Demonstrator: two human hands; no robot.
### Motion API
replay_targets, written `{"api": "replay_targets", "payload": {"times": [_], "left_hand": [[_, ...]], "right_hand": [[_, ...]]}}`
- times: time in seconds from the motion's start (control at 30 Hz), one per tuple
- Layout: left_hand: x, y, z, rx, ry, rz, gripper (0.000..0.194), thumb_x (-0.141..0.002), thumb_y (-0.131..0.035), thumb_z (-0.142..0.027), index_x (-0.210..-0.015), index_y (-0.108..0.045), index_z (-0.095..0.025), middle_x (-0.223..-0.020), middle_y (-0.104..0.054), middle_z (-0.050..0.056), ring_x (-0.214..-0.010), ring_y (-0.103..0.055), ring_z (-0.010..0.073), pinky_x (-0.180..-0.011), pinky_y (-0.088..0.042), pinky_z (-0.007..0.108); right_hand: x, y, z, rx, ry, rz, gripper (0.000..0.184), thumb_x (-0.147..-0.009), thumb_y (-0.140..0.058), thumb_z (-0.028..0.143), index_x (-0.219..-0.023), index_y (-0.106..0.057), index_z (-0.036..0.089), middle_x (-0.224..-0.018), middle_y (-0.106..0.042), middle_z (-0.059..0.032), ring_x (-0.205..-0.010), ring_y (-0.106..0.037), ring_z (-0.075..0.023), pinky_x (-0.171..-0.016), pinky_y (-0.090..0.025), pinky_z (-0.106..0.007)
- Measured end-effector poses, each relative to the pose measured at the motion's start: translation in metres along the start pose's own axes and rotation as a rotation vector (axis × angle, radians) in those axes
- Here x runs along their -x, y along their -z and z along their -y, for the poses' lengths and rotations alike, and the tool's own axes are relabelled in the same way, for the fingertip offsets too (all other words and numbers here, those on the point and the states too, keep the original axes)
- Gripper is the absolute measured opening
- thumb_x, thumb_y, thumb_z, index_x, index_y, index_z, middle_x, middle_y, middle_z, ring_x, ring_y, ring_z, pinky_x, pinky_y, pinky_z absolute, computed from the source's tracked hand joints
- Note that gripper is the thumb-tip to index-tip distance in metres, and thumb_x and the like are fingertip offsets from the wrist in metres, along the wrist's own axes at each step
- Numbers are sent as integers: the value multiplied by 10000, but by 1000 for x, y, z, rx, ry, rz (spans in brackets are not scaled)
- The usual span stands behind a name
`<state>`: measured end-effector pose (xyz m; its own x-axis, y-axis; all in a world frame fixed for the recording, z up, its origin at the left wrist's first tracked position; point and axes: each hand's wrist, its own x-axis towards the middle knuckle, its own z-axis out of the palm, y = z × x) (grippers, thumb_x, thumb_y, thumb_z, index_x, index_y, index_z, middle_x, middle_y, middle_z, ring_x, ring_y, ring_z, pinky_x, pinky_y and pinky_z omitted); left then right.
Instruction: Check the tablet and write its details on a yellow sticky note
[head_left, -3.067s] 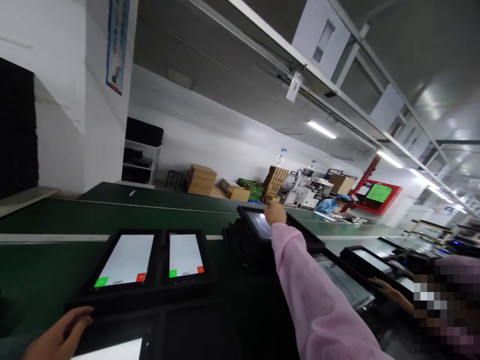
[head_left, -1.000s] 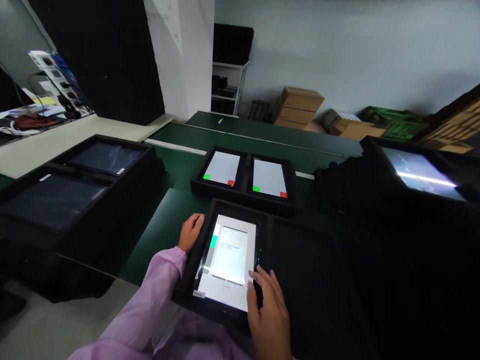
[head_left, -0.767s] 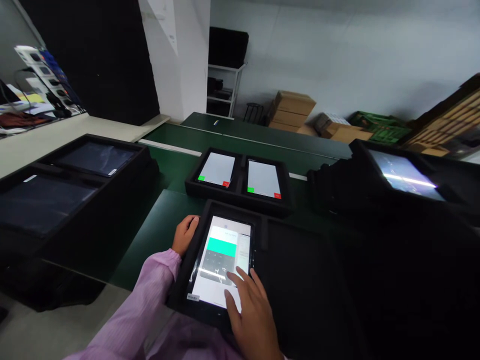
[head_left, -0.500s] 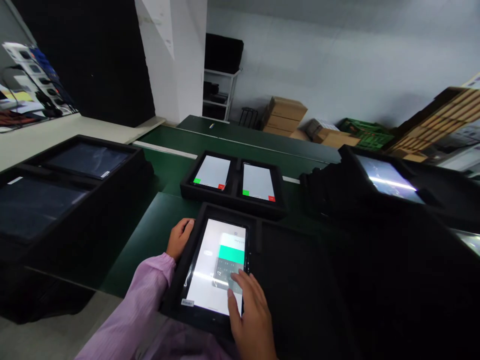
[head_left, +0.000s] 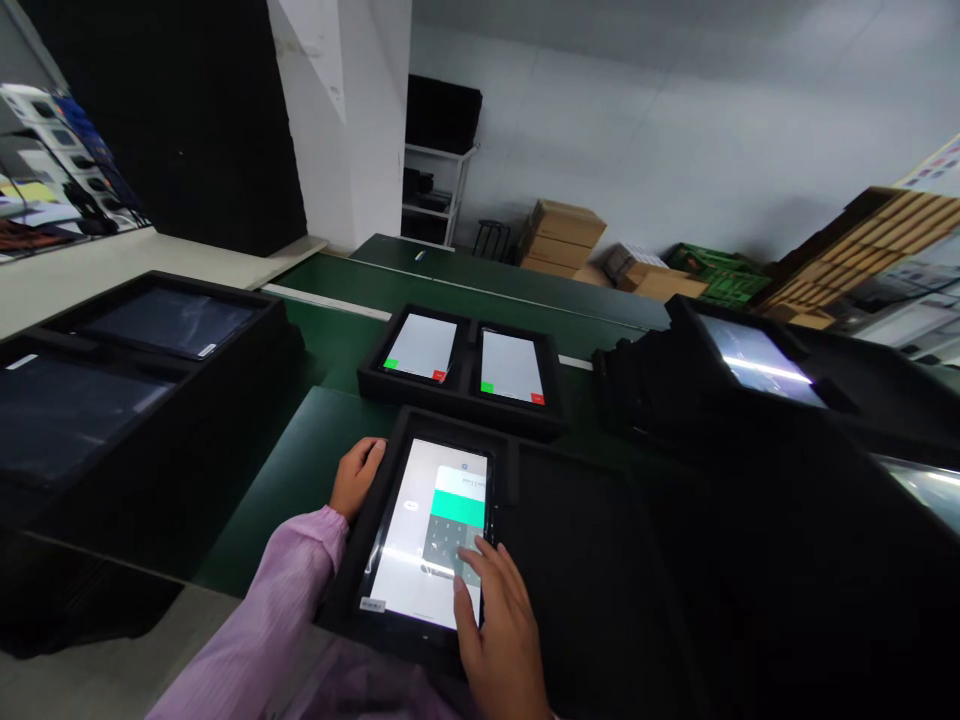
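Observation:
A tablet [head_left: 409, 560] with a lit screen lies in the left pocket of a black tray [head_left: 577, 500] in front of me. A dark keypad and a green band show on its screen, and a small label sits at its lower left corner. My left hand [head_left: 358, 478] is curled against the tray's left edge, its fingertips partly hidden. Over the lower right of the screen, my right hand [head_left: 501, 620] has its fingers spread, with fingertips at the keypad; whether they touch the glass I cannot tell. The tray's right pocket shows only black lining.
Beyond stands another black tray [head_left: 461, 400] with two lit tablets showing green and red corners. A stack of trays with dark tablets [head_left: 169, 318] is at left. More trays with a glowing tablet [head_left: 761, 360] rise at right. Cardboard boxes [head_left: 562, 235] stand by the wall.
The view has shifted slightly. My right hand stays over the keypad with almost no movement, and my left hand stays at the tray's edge.

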<state>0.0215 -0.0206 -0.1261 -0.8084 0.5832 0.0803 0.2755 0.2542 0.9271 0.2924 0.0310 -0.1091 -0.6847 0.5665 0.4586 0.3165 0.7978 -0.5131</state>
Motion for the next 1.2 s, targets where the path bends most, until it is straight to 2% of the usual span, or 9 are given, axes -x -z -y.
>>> {"api": "replay_targets", "payload": {"times": [0.2, 0.4, 0.5, 0.6, 0.67, 0.77, 0.93, 1.03, 1.2], "left_hand": [[0, 2, -1, -2, -15, -14, 455, -889, -483, -559, -924, -705, -163, -942, -724, 62, -901, -638, 225, -837, -466, 308], [2, 2, 0, -21, 10, -28, 551, -888, -452, -596, -986, -723, -126, -1004, -745, 97, -978, -663, 271, -887, -484, 356], [5, 10, -7, -49, 20, 22, 570, -894, -443, -594, -1014, -733, -119, -1041, -749, 113, -1025, -673, 292, -925, -499, 387], [11, 22, -21, -109, -1, 134, 485, -845, -573, -557, -1041, -737, -145, -1049, -749, 106, -978, -694, 288, -892, -535, 393], [16, 24, -33, -161, -33, 141, 459, -826, -629, -487, -1129, -700, -149, -1166, -707, 121, -1057, -666, 296, -954, -515, 422], [27, 15, -51, -243, -197, 115, 414, -885, -558, -327, -1264, -594, -165, -1307, -622, 116, -1242, -553, 272, -1113, -392, 459], [47, -10, -69, -418, -658, 447, 367, -875, -436, -94, -1197, -577, -199, -1161, -664, 77, -1157, -564, 220, -1065, -438, 439], [54, -15, -72, -532, -746, 548, 431, -811, -458, -45, -1200, -572, -193, -1271, -613, 105, -1263, -505, 241, -1123, -397, 472], [55, -14, -78, -621, -774, 652, 524, -773, -441, -10, -1241, -561, -213, -1278, -636, 69, -1362, -439, 246, -1204, -287, 543]], "right_hand": [[6, -3, -5, -54, -130, -59, 306, -1022, -433, 332, -1252, -605, 228, -1283, -646, -88, -1246, -570, -311, -942, -553, -525], [8, -6, -8, -97, -120, -69, 288, -1018, -439, 284, -1228, -627, 229, -1222, -673, -77, -1165, -624, -263, -979, -553, -476], [3, 8, -10, -137, -104, -25, 298, -1012, -450, 287, -1245, -622, 216, -1240, -662, -88, -1142, -642, -242, -936, -584, -405], [-12, 37, -18, -161, -14, 76, 307, -1002, -462, 257, -1266, -614, 219, -1236, -669, -76, -1125, -653, -230, -951, -576, -386], [-28, 52, -26, -170, 36, 143, 310, -989, -461, 215, -1255, -620, 225, -1226, -675, -69, -1125, -648, -231, -976, -557, -400], [-51, 52, -40, -185, 57, 183, 337, -965, -481, 185, -1276, -605, 212, -1235, -666, -80, -1142, -630, -243, -985, -542, -425], [-57, 10, -59, -221, 18, -47, 288, -986, -447, 199, -1240, -581, 177, -1178, -663, -103, -1116, -616, -241, -970, -530, -454], [-51, 0, -59, -211, 34, -65, 259, -989, -442, 169, -1205, -581, 200, -1139, -665, -81, -1082, -614, -222, -945, -532, -425], [-53, 7, -50, -161, 91, -61, 247, -983, -443, 143, -1178, -586, 194, -1142, -664, -83, -1081, -610, -225, -933, -531, -419]]}}
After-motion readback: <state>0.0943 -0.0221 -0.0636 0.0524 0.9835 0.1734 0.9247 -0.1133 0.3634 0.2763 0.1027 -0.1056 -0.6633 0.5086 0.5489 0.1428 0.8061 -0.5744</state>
